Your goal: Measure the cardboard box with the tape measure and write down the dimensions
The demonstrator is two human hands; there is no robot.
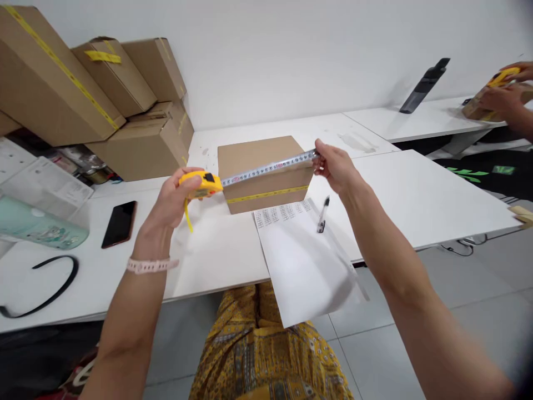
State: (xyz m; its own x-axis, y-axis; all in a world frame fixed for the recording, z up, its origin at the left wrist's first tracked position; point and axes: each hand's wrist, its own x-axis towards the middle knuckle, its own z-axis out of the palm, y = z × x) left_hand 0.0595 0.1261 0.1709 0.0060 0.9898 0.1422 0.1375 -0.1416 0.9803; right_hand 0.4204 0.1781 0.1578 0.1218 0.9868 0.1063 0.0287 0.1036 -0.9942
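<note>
My left hand point(175, 194) is closed around the yellow case of a tape measure point(202, 184), whose yellow strap hangs below it. The silver blade runs out to the right, where my right hand point(335, 165) pinches its far end. Behind the blade lies a cardboard box point(266, 183) with a yellow band of tape along its front; the blade crosses in front of the box near its upper front edge. Whether it touches the cardboard I cannot tell. Below the box a printed sheet of paper point(303, 261) hangs over the table's front edge, with a pen point(323, 215) on it.
Several cardboard boxes point(137, 141) are stacked at the left. A phone point(119, 224), a green bottle point(41, 222) and a black headband point(62, 289) lie on the left of the table point(233, 250). At the far right, another person's hands point(506, 97) hold a yellow tool over a box near a dark bottle point(425, 86).
</note>
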